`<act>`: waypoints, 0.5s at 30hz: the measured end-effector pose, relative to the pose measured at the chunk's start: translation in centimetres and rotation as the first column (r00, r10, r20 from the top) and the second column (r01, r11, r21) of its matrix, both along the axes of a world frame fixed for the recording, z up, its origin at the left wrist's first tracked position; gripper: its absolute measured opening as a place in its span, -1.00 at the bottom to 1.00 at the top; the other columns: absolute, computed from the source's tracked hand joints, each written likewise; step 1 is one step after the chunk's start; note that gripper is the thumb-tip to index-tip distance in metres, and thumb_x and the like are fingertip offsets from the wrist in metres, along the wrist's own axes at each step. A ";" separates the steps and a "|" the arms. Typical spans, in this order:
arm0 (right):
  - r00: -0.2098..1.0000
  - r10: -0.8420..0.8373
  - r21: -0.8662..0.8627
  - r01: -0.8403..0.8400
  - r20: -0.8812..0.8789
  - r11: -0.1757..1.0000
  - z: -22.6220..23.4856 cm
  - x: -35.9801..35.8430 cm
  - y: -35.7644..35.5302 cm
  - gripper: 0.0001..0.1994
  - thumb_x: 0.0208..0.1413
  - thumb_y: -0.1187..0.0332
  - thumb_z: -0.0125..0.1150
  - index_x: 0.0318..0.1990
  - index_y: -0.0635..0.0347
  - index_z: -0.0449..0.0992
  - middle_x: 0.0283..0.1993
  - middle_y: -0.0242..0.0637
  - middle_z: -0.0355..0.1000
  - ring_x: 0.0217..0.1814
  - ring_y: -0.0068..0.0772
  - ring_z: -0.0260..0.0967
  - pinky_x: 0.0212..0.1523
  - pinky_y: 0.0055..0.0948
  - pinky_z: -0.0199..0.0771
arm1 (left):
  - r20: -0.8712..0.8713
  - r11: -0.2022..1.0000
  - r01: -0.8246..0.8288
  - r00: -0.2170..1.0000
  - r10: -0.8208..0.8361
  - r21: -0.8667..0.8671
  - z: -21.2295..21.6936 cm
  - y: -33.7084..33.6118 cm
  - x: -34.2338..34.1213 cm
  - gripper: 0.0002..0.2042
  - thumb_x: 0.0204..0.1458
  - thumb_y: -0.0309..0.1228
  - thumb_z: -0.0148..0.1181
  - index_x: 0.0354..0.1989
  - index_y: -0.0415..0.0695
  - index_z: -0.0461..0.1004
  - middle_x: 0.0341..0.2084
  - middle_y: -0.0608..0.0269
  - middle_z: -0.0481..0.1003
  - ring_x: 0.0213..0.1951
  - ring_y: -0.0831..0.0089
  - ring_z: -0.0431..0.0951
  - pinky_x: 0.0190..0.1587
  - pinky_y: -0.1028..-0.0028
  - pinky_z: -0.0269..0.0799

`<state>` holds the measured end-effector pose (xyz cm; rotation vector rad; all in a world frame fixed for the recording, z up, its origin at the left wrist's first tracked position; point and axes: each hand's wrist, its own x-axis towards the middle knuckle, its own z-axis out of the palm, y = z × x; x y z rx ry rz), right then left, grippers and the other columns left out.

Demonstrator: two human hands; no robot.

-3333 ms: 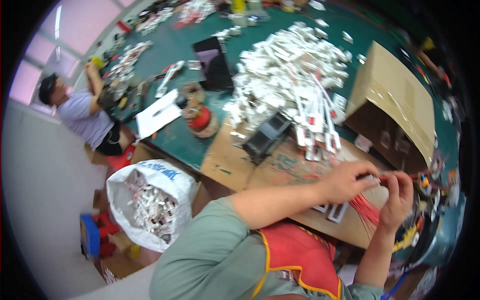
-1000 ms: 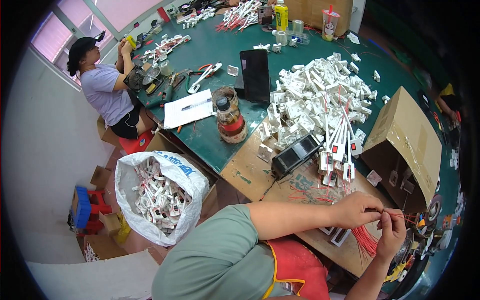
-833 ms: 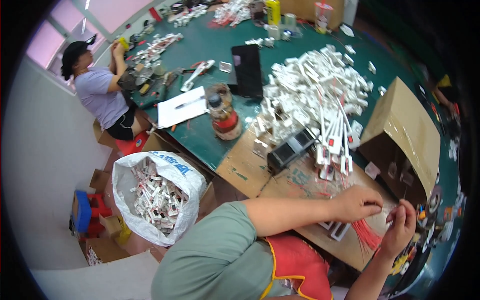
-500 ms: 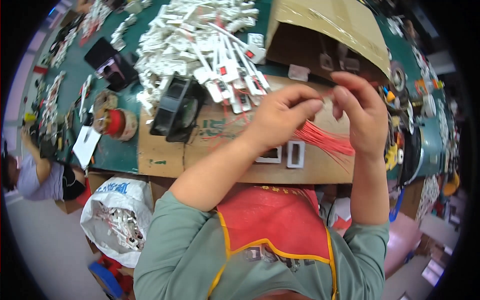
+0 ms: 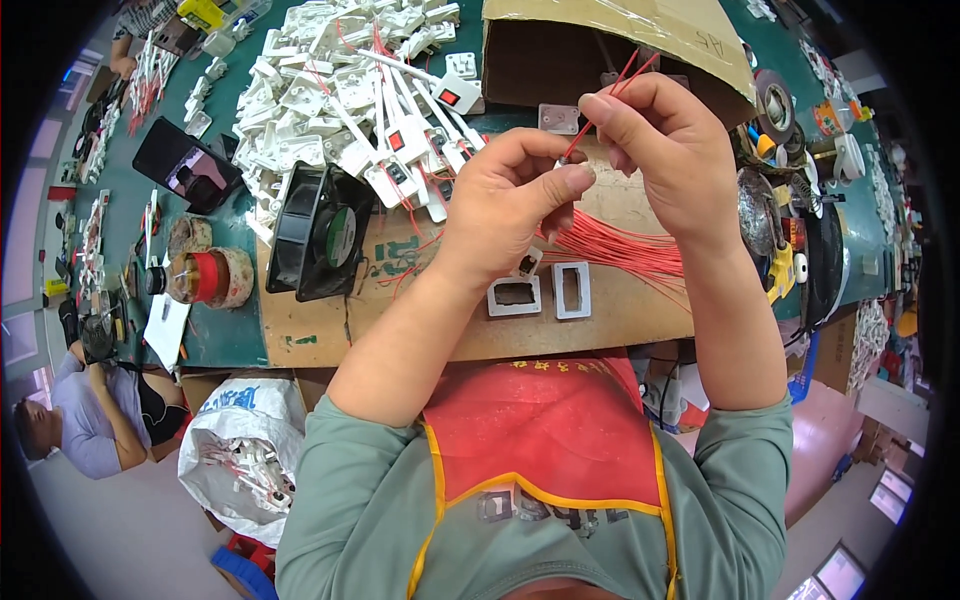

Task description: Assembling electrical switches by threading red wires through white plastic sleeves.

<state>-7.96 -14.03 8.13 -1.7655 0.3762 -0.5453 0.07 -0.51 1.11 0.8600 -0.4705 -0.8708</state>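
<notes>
Two thin red wires rise in a narrow V above my hands, crossing my right fingertips and running down to my left ones. My left hand is closed in a pinch around their lower end, where a small metallic tip shows. Thumb and forefinger of my right hand pinch the same wires higher up. Below my hands a bundle of red wires lies across the brown board. Nearer me are two white rectangular frames, with a small white part just under my left hand.
A large heap of white plastic parts fills the far left, beside a black fan. Behind my right hand stands an open cardboard box. Jars and tape rolls flank the board. A person sits at far left.
Both hands have shifted slightly left and farther up in the view. The red wires now stand up clearly between my fingertips. The seated person shows more fully.
</notes>
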 end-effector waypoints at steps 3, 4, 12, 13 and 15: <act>1.000 0.024 0.001 -0.024 -0.002 1.000 -0.5 0.1 0.2 -0.83 0.07 0.33 0.31 -0.31 0.26 0.55 -0.45 -0.48 0.46 -0.44 -0.77 0.30 -0.44 -0.71 0.28 | 0.017 1.000 0.005 1.000 -0.005 0.026 0.0 0.0 0.1 -0.77 0.02 -0.45 0.31 -0.20 -0.22 0.42 -0.54 0.33 0.46 -0.60 0.64 0.39 -0.61 0.66 0.26; 1.000 0.024 0.003 -0.024 -0.002 1.000 -0.7 0.1 0.2 -0.83 0.07 0.33 0.31 -0.31 0.26 0.55 -0.45 -0.48 0.46 -0.44 -0.77 0.30 -0.44 -0.71 0.28 | 0.017 1.000 0.005 1.000 -0.005 0.028 0.0 0.0 0.2 -0.77 0.02 -0.45 0.31 -0.20 -0.22 0.42 -0.54 0.33 0.46 -0.60 0.64 0.39 -0.61 0.66 0.26; 0.998 -0.034 0.098 0.040 -0.061 0.994 -1.8 -0.3 1.0 -0.76 0.06 0.35 0.30 -0.16 0.28 0.52 -0.35 -0.39 0.48 -0.35 -0.66 0.35 -0.29 -0.62 0.38 | -0.148 0.994 -0.107 0.984 0.100 -0.035 -0.2 -0.1 1.1 -0.84 0.17 -0.36 0.14 -0.20 -0.17 0.39 -0.50 0.28 0.47 -0.59 0.62 0.38 -0.62 0.67 0.22; 0.997 -0.037 0.096 0.043 -0.062 0.994 -2.5 -0.9 1.1 -0.76 0.06 0.35 0.30 -0.16 0.28 0.52 -0.35 -0.39 0.48 -0.35 -0.66 0.35 -0.29 -0.62 0.38 | -0.149 0.994 -0.104 0.984 0.097 -0.037 -0.3 -0.2 1.2 -0.84 0.17 -0.36 0.14 -0.20 -0.17 0.39 -0.50 0.28 0.47 -0.59 0.62 0.38 -0.62 0.67 0.22; 0.982 0.029 -0.075 -0.044 -0.187 0.996 -4.0 -1.9 1.6 -0.73 0.04 0.30 0.33 -0.18 0.29 0.52 -0.36 -0.38 0.47 -0.36 -0.67 0.35 -0.33 -0.61 0.38 | -0.190 0.972 -0.208 0.964 0.184 -0.112 -0.3 -0.2 1.5 -0.86 0.19 -0.38 0.08 -0.17 -0.15 0.35 -0.51 0.25 0.47 -0.59 0.60 0.39 -0.62 0.65 0.21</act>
